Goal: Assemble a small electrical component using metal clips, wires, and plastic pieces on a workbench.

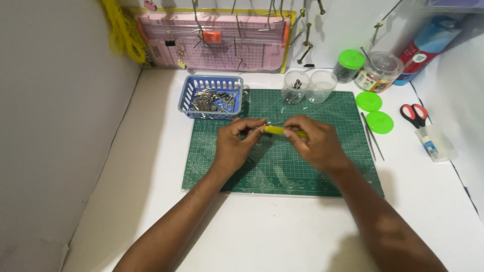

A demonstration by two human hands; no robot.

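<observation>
Item: yellow-handled tool (279, 130), slim, lying level above the middle of the green cutting mat (282, 166). It was held between both hands. The right hand (315, 143) was clamped on the handle with thumb and fingertips; the left hand (236, 143) had its fingertips pinched together at the tool's thin metal end, at 9 o'clock from the handle. Whether a small part sat in that pinch could not be told.

Surroundings, read from the hands:
- Blue basket (210, 83) of metal pieces, at 11 o'clock, on the mat's far left corner.
- Two clear cups (307, 85), at 12 o'clock, on the mat's far edge; the left one held small metal parts.
- Green-lidded jar (349, 64) and wider clear jar (380, 70), at 1 o'clock, off the mat.
- Two green lids (374, 112), loose, at 2 o'clock, just beside the mat's right edge.
- Thin metal rods (372, 138), at 3 o'clock, along the mat's right edge.
- Red-handled scissors (413, 114) and a small clear box (436, 142), farther out at 3 o'clock, near each other.
- Pink board (217, 45) with hooks, upright against the back wall, at 11 o'clock.
- White table (262, 231), bearing all of the above.
</observation>
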